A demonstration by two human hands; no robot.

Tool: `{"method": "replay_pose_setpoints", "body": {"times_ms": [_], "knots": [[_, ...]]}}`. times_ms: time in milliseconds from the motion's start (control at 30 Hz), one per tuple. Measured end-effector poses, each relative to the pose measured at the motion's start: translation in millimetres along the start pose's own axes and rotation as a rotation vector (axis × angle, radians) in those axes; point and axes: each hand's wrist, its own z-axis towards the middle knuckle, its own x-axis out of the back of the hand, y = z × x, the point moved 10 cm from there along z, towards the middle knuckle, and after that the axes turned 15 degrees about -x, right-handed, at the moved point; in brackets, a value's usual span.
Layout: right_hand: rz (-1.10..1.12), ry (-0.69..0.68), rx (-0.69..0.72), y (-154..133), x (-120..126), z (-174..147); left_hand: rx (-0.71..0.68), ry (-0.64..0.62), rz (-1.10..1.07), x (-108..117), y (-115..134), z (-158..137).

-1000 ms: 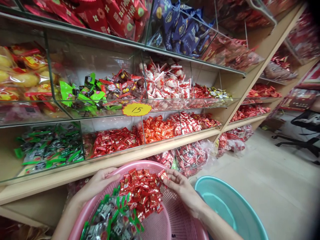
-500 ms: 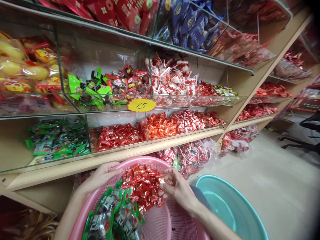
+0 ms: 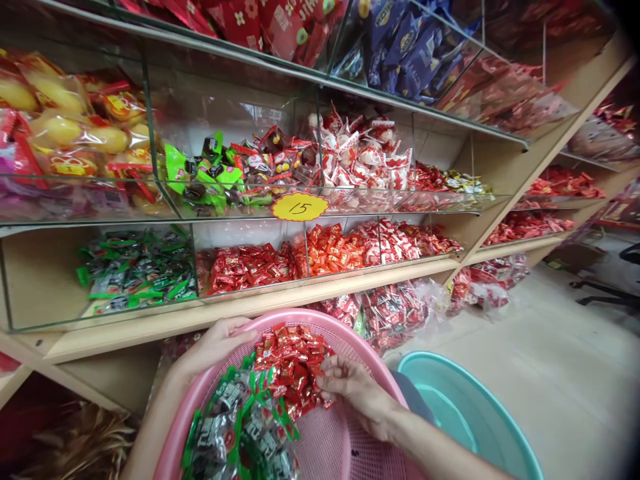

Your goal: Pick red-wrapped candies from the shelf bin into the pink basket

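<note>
A pink plastic basket [image 3: 367, 333] with mesh walls stands in front of the shelves. My left hand [image 3: 216, 345] is closed on its left rim, the fingers over the edge. Inside, a heap of small red-wrapped candies [image 3: 290, 363] lies toward the back. Green-and-clear snack packets [image 3: 240, 427] are piled at the front left. My right hand [image 3: 353, 390] reaches in over the right side, its curled fingers closed at the right edge of the red heap. The fingertips press against red candies there, partly hidden by the hand.
Tilted glass-fronted shelves [image 3: 260, 313] hold sorted sweets in compartments, with a yellow price tag [image 3: 300, 207] marked 15. A turquoise tub [image 3: 467, 400] stands on the floor at right. Bagged candies [image 3: 395, 310] lie under the bottom shelf. Chair legs [image 3: 607, 293] show at far right.
The view has swung slightly left, so everything sits further right. My right hand's fingers have curled in closer against the red candies. My left hand stays on the basket rim.
</note>
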Motion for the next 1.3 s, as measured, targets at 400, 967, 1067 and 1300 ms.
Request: {"method": "replay_pose_setpoints", "body": {"times_ms": [400, 967, 1067, 1300], "knots": [[0.146, -0.011, -0.045, 9.5, -4.6, 3.4, -0.028, -0.025, 0.003, -1.0, -6.1, 3.5], [0.158, 0.007, -0.082, 6.5, 3.9, -10.0, -0.012, -0.035, 0.017, -0.6, -5.0, 0.1], [0.142, 0.02, -0.081, 8.8, 2.4, -7.2, -0.016, -0.039, 0.016, -0.3, -6.3, 0.1], [0.152, 0.0, -0.093, 9.0, -2.4, 0.7, 0.0, -0.036, 0.004, -1.7, -5.6, 0.1]]}}
